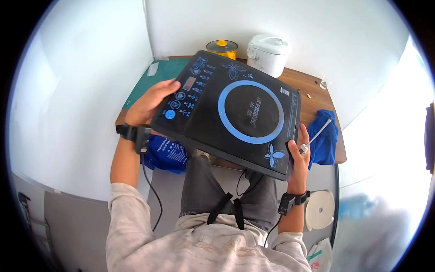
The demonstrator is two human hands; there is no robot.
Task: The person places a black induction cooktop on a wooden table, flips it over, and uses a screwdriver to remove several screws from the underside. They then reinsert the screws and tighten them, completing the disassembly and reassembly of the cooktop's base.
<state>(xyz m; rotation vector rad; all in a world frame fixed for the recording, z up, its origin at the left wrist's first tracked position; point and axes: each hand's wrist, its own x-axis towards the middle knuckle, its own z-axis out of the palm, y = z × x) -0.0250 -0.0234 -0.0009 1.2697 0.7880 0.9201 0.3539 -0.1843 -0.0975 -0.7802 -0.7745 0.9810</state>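
Spanning both hands, a black induction cooker (208,122) is occupying the space over the lap and the front of the wooden surface (312,102); its underside is lying out of sight, so contact with the surface cannot be told. The left hand (152,100) is gripping the left edge, its thumb pressing along the top and its other fingers passing mostly out of sight. The right hand (298,159) is closing on the lower right corner, thumb bearing on the rim, one finger reaching up the side. Both forearms are rising from below, wrists wearing black straps.

The cooker's flat face is turning toward the camera and slanting down rightward, showing a blue ring, blue petal motifs and a left-hand column of control icons. Beyond it, a yellow pot (230,55) and a white rice cooker (268,56) are standing; a blue cloth (324,143) is lying to the right.
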